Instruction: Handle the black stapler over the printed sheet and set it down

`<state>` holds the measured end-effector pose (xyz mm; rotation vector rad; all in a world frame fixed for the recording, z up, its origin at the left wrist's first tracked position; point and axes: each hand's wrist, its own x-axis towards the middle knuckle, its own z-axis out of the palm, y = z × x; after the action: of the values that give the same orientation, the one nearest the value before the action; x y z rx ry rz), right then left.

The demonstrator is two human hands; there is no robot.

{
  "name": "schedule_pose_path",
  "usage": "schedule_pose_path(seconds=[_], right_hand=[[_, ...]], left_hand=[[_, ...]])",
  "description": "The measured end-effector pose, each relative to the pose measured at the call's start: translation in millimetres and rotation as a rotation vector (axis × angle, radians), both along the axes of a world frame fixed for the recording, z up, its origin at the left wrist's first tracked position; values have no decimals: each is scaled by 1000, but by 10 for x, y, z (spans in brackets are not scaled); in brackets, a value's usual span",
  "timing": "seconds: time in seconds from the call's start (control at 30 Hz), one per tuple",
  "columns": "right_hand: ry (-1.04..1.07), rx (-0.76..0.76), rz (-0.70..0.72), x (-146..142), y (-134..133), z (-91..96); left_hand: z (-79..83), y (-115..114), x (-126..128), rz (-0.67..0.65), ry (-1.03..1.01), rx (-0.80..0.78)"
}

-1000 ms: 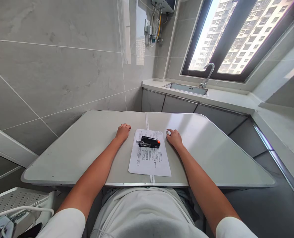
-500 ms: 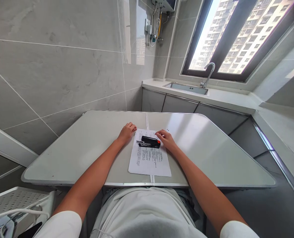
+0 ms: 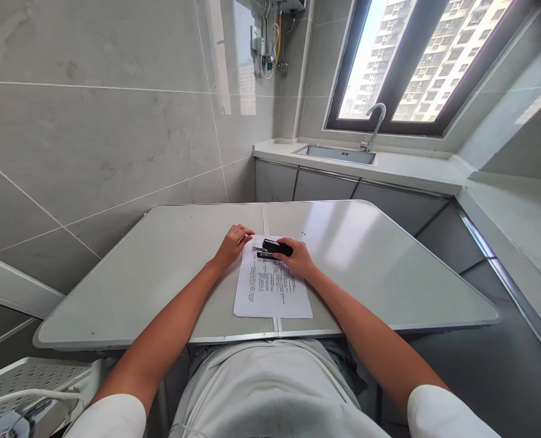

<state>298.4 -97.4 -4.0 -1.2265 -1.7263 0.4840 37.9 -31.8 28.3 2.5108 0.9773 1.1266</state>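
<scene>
Near the far end of a printed sheet of paper (image 3: 272, 292), on the grey folding desk (image 3: 160, 274), lies a black stapler (image 3: 272, 248). Its long axis runs left to right across the page, roughly parallel to the desk's near edge. A thin metal part pokes out at its left end, towards the left hand.

The right hand (image 3: 297, 261) is the nearer one and is already on it. Its fingers are folded over the stapler's right end and hide that end from view, with the wrist coming in from the near right. The stapler's underside is hard to make out, so I cannot tell whether it is lifted clear of the paper.

The left hand (image 3: 234, 240) holds nothing. It is loosely curled, and its fingertips rest at the sheet's far left corner, just beside the stapler's left tip but apart from it. The stapler thus sits between the two hands, with the free left end pointing at the left fingertips.

Beyond the desk, a sink (image 3: 334, 154) with a curved faucet (image 3: 374, 125) stands under a window (image 3: 416, 61).
</scene>
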Motion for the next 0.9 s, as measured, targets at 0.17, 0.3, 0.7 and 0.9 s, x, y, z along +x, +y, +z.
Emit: schedule_pose_path(seconds=[0.17,0.3,0.7,0.9], right_hand=[[-1,17,-61,24,12,2],[-31,50,-74,12,13,5],[-69,76,-67,12,12,20],[-57,93,-65,6,6,10]], left_hand=[[-34,-29,17,-96,11,-23],[-37,-53,56,-160,61,-28],[-85,-32,105,-181,135,15],[-91,-39,115,-129,157,25]])
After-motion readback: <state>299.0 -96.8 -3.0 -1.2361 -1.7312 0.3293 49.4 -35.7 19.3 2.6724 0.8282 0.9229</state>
